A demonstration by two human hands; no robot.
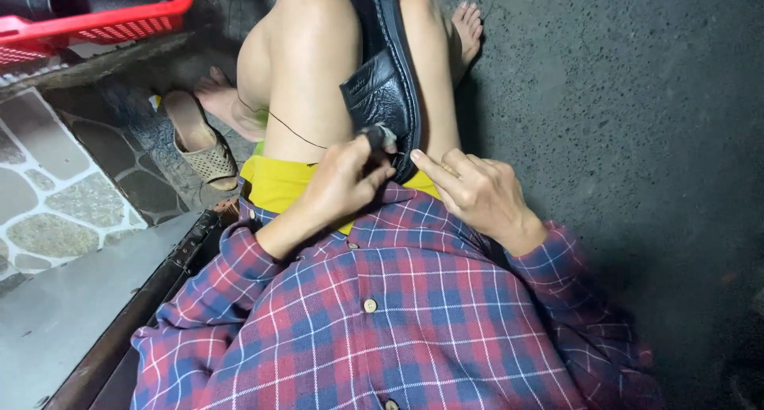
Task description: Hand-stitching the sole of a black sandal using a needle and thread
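My right hand (481,194) steadied the black sandal (386,84) clamped between my knees, fingers loosely spread on its heel edge. My left hand (344,181) was pinched shut on a small tool (378,137) at the strap; thread (290,128) trailed over my thigh. Mid-stitch, I judged; the next pull needed room leftward. Bare floor (637,139) lay open on the right; a tan slipper (199,143) and red basket (119,16) crowded the left.

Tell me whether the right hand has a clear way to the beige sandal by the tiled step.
Probably not: the right hand rests at the black slipper, and both knees lie between it and the beige sandal.
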